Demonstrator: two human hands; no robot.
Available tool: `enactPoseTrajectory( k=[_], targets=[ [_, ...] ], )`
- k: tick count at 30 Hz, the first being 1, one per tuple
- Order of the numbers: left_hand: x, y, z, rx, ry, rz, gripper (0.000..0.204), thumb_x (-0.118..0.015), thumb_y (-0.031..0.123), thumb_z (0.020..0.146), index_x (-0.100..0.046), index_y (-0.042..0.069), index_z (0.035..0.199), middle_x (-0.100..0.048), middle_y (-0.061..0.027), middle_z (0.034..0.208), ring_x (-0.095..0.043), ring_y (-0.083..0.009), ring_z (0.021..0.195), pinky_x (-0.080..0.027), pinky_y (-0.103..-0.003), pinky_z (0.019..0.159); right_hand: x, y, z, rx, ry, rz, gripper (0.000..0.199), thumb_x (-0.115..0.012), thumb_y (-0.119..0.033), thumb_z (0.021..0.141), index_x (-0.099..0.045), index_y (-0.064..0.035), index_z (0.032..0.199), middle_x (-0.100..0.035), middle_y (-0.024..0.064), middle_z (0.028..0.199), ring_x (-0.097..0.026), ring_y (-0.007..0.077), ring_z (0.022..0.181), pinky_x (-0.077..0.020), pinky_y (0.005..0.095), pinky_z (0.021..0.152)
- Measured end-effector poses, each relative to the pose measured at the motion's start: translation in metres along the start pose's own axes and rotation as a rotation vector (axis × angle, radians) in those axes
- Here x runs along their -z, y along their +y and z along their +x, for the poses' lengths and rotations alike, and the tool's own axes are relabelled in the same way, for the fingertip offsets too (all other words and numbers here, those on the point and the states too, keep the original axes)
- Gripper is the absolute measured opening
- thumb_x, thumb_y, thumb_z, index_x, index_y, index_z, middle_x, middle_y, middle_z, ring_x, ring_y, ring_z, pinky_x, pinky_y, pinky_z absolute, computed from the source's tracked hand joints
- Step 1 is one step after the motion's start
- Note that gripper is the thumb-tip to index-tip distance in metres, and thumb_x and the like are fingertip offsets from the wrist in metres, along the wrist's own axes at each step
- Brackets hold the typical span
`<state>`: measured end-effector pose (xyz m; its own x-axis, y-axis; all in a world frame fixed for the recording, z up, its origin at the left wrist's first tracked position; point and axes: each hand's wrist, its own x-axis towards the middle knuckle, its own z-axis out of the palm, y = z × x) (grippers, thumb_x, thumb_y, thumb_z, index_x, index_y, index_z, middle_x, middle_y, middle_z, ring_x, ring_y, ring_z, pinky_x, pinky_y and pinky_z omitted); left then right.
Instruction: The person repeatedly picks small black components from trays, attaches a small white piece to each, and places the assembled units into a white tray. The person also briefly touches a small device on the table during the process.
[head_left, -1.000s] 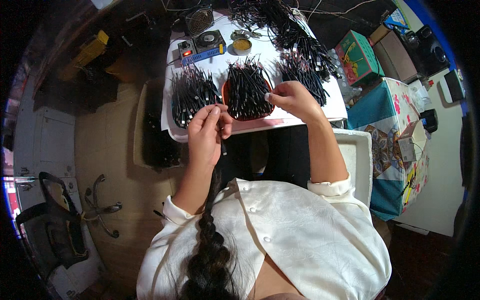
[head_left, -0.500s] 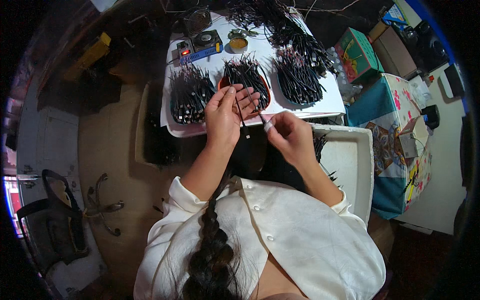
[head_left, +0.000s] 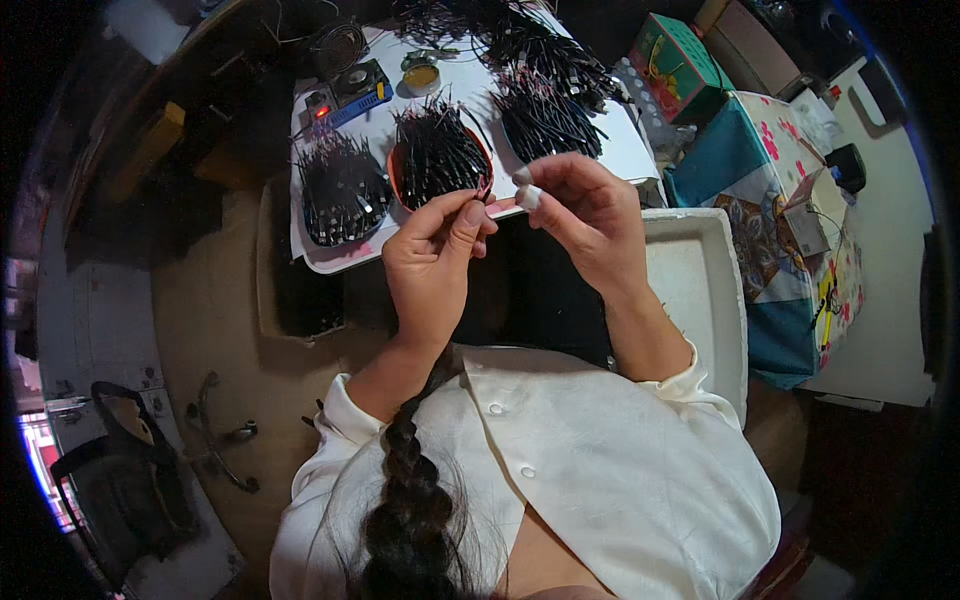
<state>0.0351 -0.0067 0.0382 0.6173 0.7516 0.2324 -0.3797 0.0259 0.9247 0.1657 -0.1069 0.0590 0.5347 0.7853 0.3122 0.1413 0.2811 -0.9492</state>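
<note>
My left hand [head_left: 435,255] is closed in a pinch in front of the white table's near edge. Between its thumb and fingers is the end of a thin black cable [head_left: 486,188] with a reddish tip; most of the cable is hidden by the fingers. Just to the right, my right hand [head_left: 595,225] has its thumb and forefinger apart, with nothing visible between them. White wrapping [head_left: 529,198] covers a fingertip of this hand. Beyond my left hand stands an orange-red basket [head_left: 397,187] filled with upright black cables [head_left: 435,150].
More black cables [head_left: 342,190] stand in a container at left, others [head_left: 545,120] at right. Behind are a tin of amber stuff [head_left: 421,78], a red-lit device [head_left: 320,108] and a heap of cables [head_left: 540,50]. A white foam box [head_left: 736,300] stands to my right.
My left hand has gone from an open palm with a cable across it to a closed pinch. My right fingers have parted. The table appears shifted up and left in view.
</note>
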Motion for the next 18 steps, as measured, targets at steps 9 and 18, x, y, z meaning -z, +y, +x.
enactPoseTrajectory(
  k=[9, 18],
  targets=[
    [0.004, -0.004, -0.002, 0.169, -0.092, -0.178, 0.02, -0.062, 0.012, 0.092, -0.066, -0.001, 0.107, -0.068, -0.0086, 0.085, -0.056, -0.0079, 0.067, -0.041, -0.019, 0.056, -0.009, 0.004, 0.009, 0.244, -0.027, -0.3, 0.008, -0.07, -0.004, 0.083, -0.067, -0.001, 0.091, -0.064, 0.0047, 0.08, -0.057, 0.0074, 0.062, -0.0414, 0.0195, 0.052],
    [0.005, -0.008, -0.002, 0.265, -0.074, -0.444, 0.017, -0.062, 0.009, 0.091, -0.066, -0.002, 0.105, -0.068, -0.0098, 0.085, -0.062, -0.0119, 0.069, -0.045, -0.02, 0.055, -0.011, 0.021, 0.0, -0.11, -0.019, 0.357, 0.014, -0.068, -0.008, 0.087, -0.065, 0.0022, 0.097, -0.066, 0.0027, 0.086, -0.059, 0.0069, 0.076, -0.0476, 0.0196, 0.065]
  ],
)
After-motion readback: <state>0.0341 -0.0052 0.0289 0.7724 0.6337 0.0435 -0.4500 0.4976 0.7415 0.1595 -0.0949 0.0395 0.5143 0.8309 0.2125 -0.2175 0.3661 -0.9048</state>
